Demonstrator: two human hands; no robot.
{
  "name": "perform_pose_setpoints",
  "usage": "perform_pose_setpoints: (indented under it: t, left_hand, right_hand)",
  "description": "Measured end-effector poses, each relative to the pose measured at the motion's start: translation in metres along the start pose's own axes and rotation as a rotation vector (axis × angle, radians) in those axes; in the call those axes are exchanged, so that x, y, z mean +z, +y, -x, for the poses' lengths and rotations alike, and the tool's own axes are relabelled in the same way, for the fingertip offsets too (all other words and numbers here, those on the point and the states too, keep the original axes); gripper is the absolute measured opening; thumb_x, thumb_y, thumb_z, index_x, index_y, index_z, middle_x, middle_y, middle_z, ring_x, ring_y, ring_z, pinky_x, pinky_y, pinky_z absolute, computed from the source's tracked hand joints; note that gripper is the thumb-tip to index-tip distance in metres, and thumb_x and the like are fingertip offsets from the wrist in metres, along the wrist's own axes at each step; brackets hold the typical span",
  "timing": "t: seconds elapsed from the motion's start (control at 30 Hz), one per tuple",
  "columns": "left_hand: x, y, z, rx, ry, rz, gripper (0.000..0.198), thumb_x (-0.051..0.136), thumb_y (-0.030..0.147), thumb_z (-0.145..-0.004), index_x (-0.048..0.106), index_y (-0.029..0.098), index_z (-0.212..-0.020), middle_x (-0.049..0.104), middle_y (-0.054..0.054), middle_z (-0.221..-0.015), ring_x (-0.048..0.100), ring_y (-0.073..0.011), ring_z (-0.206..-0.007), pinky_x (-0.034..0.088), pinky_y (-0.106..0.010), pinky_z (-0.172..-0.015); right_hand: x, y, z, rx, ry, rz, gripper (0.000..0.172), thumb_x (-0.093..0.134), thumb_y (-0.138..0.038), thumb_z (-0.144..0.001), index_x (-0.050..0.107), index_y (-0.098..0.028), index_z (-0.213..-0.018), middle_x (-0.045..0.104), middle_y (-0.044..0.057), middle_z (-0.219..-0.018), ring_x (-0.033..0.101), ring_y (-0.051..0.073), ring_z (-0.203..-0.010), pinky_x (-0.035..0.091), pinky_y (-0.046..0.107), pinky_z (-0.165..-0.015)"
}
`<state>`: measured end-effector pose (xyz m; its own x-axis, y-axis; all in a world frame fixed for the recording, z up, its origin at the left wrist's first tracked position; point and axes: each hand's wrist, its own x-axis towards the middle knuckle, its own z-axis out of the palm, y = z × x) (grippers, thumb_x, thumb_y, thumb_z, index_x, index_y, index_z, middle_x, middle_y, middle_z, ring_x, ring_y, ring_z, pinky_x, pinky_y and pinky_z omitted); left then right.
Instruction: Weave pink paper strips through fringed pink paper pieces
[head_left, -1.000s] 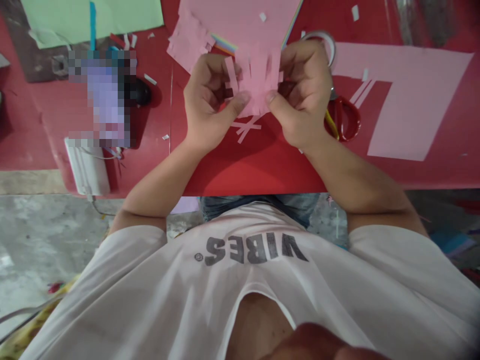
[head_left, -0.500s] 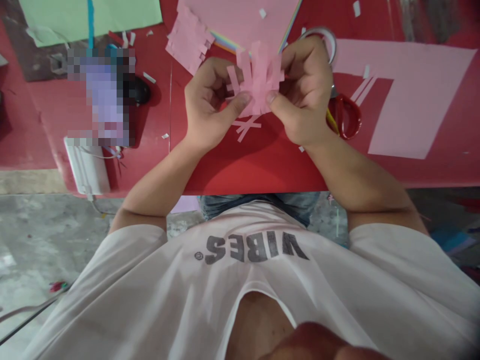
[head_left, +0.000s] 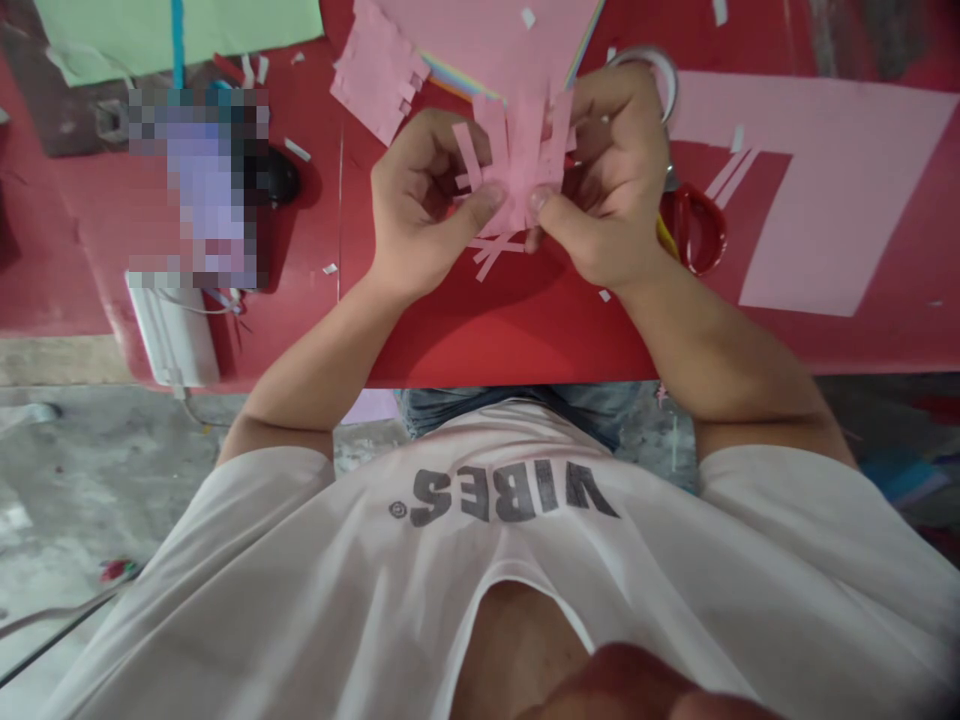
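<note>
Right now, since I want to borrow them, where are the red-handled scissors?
In the head view, the red-handled scissors lie on the red tabletop just right of the right hand, beside the pink sheet.

The red counter [head_left: 510, 340] carries a green card sheet [head_left: 172, 30], a notched pink paper offcut [head_left: 375, 80] and a large pink paper sheet [head_left: 847, 200] with a section cut away. Red-handled scissors [head_left: 694, 230] lie just beside that sheet. A white corded plastic unit [head_left: 172, 340] sits at the counter edge, above the concrete floor [head_left: 90, 480].
</note>
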<state>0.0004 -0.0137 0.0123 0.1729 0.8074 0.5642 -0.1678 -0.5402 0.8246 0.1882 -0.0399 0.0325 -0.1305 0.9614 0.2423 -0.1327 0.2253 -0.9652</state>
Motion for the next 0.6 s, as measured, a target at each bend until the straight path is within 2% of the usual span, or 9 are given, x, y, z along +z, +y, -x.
perform_pose_setpoints:
  t: [0.1,0.23,0.37,0.53,0.6]
  left_hand:
    - [-0.0029,-0.0001,-0.0001,0.029,-0.002,-0.026,0.041,0.083,0.062,-0.085,0.067,0.027,-0.100,0.048,0.002,-0.076,0.048,-0.0104,-0.062,0.038,-0.025,-0.052]
    - [-0.0078,0.0016,0.0009,-0.043,-0.015,-0.086,0.043,0.084,0.060,-0.087,0.066,0.022,-0.097,0.047,0.002,-0.077,0.054,-0.0108,-0.067,0.047,-0.026,-0.058]
    - [-0.0081,0.0022,0.0009,-0.019,-0.068,-0.024,0.046,0.088,0.062,-0.082,0.067,0.024,-0.098,0.052,0.001,-0.076,0.055,-0.0114,-0.065,0.047,-0.026,-0.055]
    - [-0.0061,-0.0011,0.0002,0.040,-0.098,0.015,0.043,0.084,0.058,-0.088,0.068,0.021,-0.102,0.061,0.000,-0.083,0.057,-0.0102,-0.067,0.044,-0.024,-0.055]
    - [-0.0081,-0.0046,0.0008,0.011,-0.094,-0.013,0.038,0.084,0.055,-0.089,0.069,0.021,-0.101,0.064,-0.001,-0.083,0.059,-0.0111,-0.068,0.046,-0.026,-0.057]
  right_hand:
    - [0.0003,0.0013,0.0007,-0.095,-0.036,-0.069,0.062,0.092,-0.067,-0.072,0.058,-0.037,-0.115,0.065,-0.001,-0.111,0.059,0.015,-0.061,0.050,0.034,-0.042]
    - [-0.0019,-0.0008,0.0018,-0.079,-0.065,-0.072,0.059,0.095,-0.063,-0.072,0.061,-0.034,-0.111,0.067,-0.001,-0.101,0.059,0.015,-0.058,0.049,0.034,-0.039]
    - [-0.0012,-0.0029,0.0034,-0.060,-0.059,-0.059,0.058,0.095,-0.064,-0.070,0.060,-0.032,-0.104,0.065,-0.003,-0.089,0.056,0.014,-0.052,0.048,0.035,-0.041]
    - [0.0001,0.0023,0.0026,-0.099,-0.034,0.001,0.050,0.090,-0.067,-0.075,0.063,-0.033,-0.099,0.062,-0.002,-0.084,0.052,0.016,-0.053,0.047,0.037,-0.044]
    - [-0.0011,0.0049,0.0012,-0.135,-0.003,0.062,0.046,0.088,-0.067,-0.076,0.064,-0.032,-0.094,0.060,0.000,-0.083,0.051,0.017,-0.059,0.049,0.037,-0.050]
